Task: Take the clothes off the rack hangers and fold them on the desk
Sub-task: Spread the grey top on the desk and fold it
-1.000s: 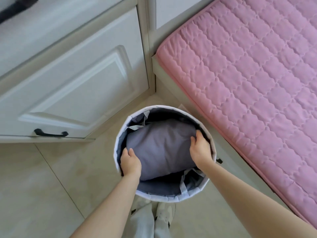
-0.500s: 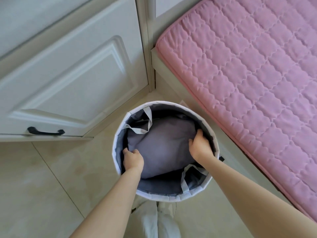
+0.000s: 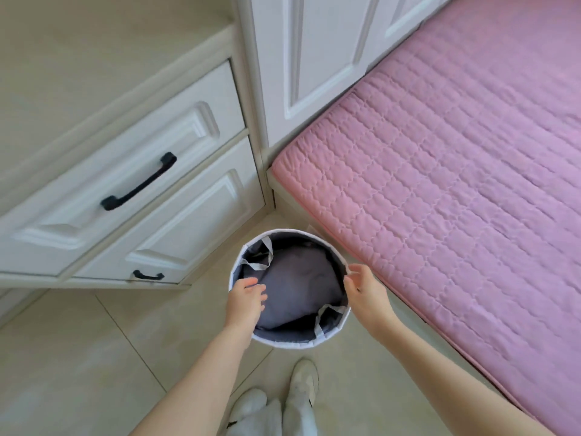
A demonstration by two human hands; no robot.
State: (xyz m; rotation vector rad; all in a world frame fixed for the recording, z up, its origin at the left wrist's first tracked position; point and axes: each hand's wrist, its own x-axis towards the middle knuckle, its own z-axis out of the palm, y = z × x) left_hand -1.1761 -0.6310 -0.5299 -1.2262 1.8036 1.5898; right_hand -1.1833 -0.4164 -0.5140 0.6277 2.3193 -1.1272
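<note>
A folded grey garment [image 3: 294, 287] lies inside a round white fabric basket [image 3: 333, 336] with a dark lining and two grey strap handles, standing on the floor. My left hand [image 3: 245, 298] hovers over the basket's left rim with its fingers relaxed and holds nothing. My right hand [image 3: 364, 286] is at the right rim, fingers loosely spread, also holding nothing. Both hands are above the garment and apart from it.
White drawers with black handles [image 3: 138, 184] stand to the left under a beige desk top [image 3: 78, 58]. A bed with a pink quilted cover [image 3: 456, 190] fills the right. White cupboard doors [image 3: 314, 58] are behind. My white shoes [image 3: 303, 380] stand on beige floor tiles.
Both hands have let go of the grey garment and risen out of the basket. The view has pulled up and back, showing more drawers and the desk top.
</note>
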